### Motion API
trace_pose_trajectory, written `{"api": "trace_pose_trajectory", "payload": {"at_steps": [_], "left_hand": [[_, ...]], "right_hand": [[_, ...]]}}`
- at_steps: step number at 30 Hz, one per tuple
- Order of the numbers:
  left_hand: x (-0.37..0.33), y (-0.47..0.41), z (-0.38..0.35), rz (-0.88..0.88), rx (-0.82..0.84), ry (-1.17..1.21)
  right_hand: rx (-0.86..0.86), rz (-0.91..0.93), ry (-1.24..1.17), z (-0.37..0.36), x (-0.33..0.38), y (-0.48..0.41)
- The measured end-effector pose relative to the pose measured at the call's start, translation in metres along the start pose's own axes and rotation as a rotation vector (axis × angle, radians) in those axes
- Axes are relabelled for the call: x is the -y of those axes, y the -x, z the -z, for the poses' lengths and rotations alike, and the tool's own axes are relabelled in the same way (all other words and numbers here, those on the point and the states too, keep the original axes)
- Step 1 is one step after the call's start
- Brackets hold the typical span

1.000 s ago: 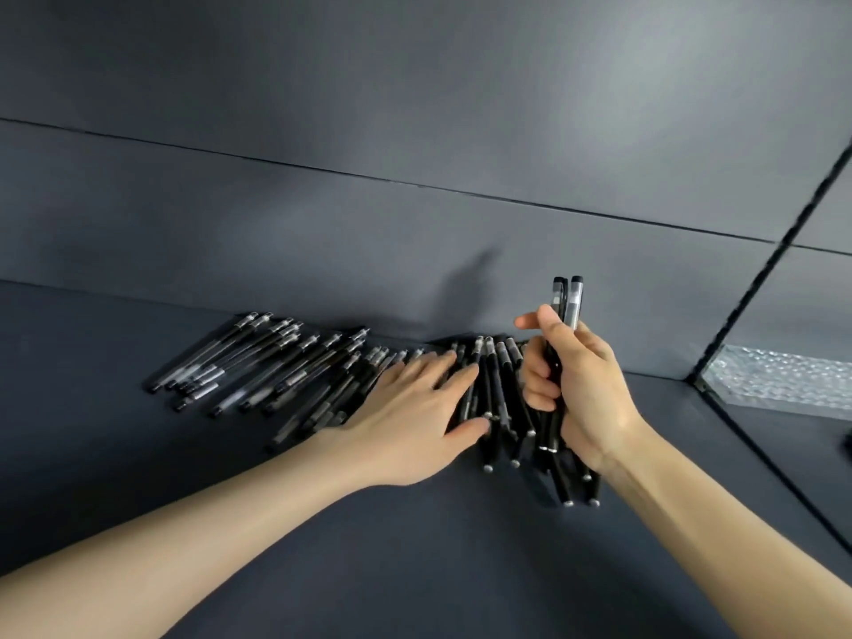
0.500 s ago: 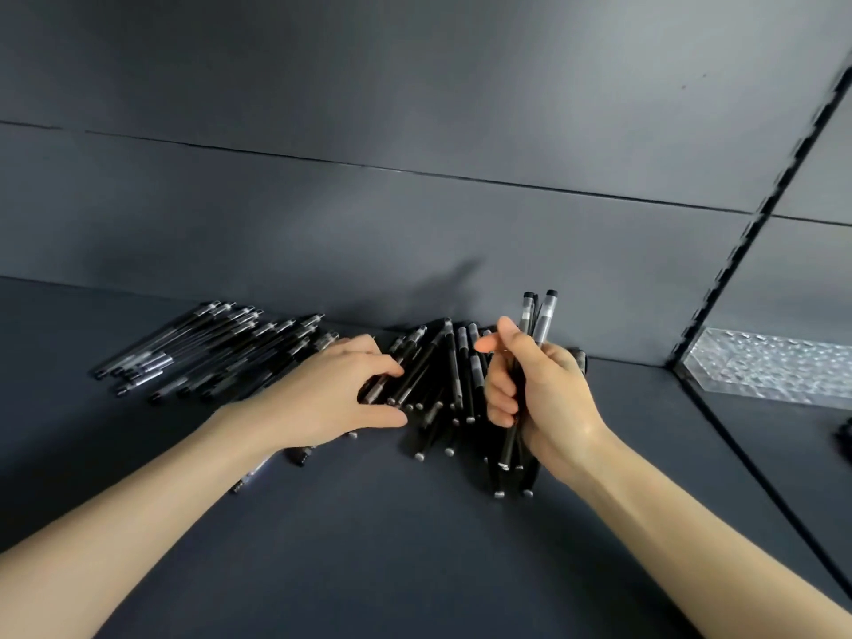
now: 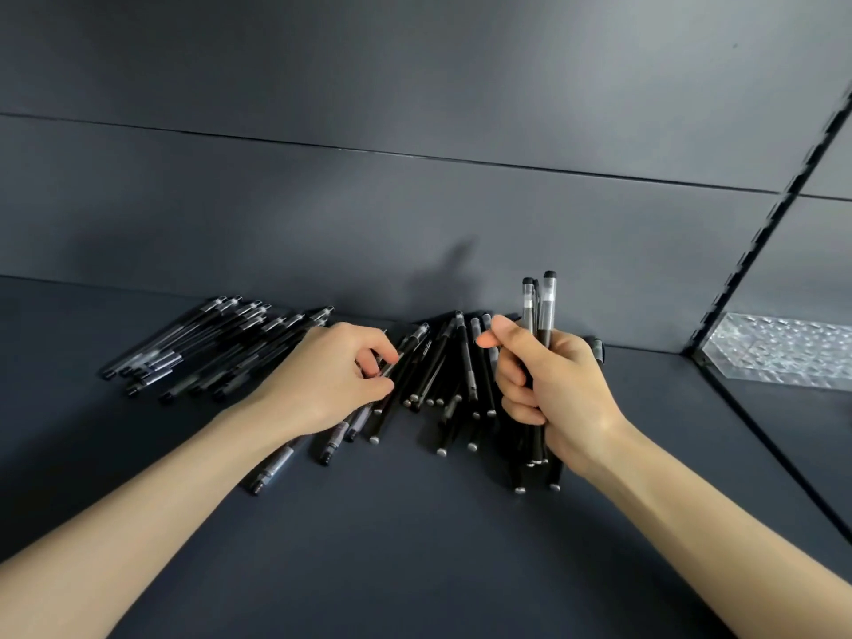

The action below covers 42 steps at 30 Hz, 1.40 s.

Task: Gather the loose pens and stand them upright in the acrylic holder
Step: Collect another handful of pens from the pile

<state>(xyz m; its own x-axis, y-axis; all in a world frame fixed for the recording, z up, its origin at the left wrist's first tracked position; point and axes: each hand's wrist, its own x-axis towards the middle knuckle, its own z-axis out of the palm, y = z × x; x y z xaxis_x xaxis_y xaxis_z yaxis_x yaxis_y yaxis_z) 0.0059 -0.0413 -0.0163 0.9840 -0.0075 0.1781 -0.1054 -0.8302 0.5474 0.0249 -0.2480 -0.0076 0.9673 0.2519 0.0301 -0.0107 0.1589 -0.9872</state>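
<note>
Your left hand point(image 3: 332, 375), lying flat on the loose pens point(image 3: 207, 352) a second ago, is now curling its grip round one pen point(image 3: 410, 348) on the counter point(image 3: 415, 546), while your right hand point(image 3: 553, 389) is still clutching an upright bundle point(image 3: 539, 306), so you are still gathering, well apart from the acrylic holder point(image 3: 779, 352) at far right.

Two hands: the right hand point(image 3: 553, 389) grips at least two upright pens point(image 3: 547, 311), the left hand point(image 3: 322, 375) pinches a single pen point(image 3: 410, 348). Well over twenty loose pens point(image 3: 207, 348) overlap on the surface point(image 3: 415, 546). One acrylic holder point(image 3: 779, 352).
</note>
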Motion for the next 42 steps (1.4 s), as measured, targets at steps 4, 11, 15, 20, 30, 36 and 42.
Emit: {"api": "trace_pose_trajectory", "payload": {"at_steps": [4,11,15,20,30,36,42], "left_hand": [[0.001,0.002,0.002,-0.009,-0.095,-0.208],[-0.007,0.006,-0.007,-0.085,0.020,-0.367],[-0.013,0.005,-0.012,-0.037,0.050,-0.350],[-0.028,-0.003,-0.032,0.014,-0.051,-0.563],[-0.020,-0.011,-0.033,0.004,-0.052,-0.731],[-0.020,-0.013,-0.033,0.052,0.089,-0.742],[-0.018,-0.016,-0.032,0.020,0.107,-0.707]], "right_hand": [[0.009,0.000,0.024,-0.003,-0.002,0.001],[-0.010,0.010,0.006,-0.010,-0.004,0.002],[-0.019,0.006,0.000,-0.009,-0.004,0.001],[-0.024,0.010,-0.003,-0.009,-0.004,0.001],[-0.018,0.010,-0.011,-0.006,-0.004,0.004],[-0.012,0.003,-0.010,-0.009,-0.004,0.004],[-0.017,0.004,-0.013,-0.009,-0.004,0.005]]}}
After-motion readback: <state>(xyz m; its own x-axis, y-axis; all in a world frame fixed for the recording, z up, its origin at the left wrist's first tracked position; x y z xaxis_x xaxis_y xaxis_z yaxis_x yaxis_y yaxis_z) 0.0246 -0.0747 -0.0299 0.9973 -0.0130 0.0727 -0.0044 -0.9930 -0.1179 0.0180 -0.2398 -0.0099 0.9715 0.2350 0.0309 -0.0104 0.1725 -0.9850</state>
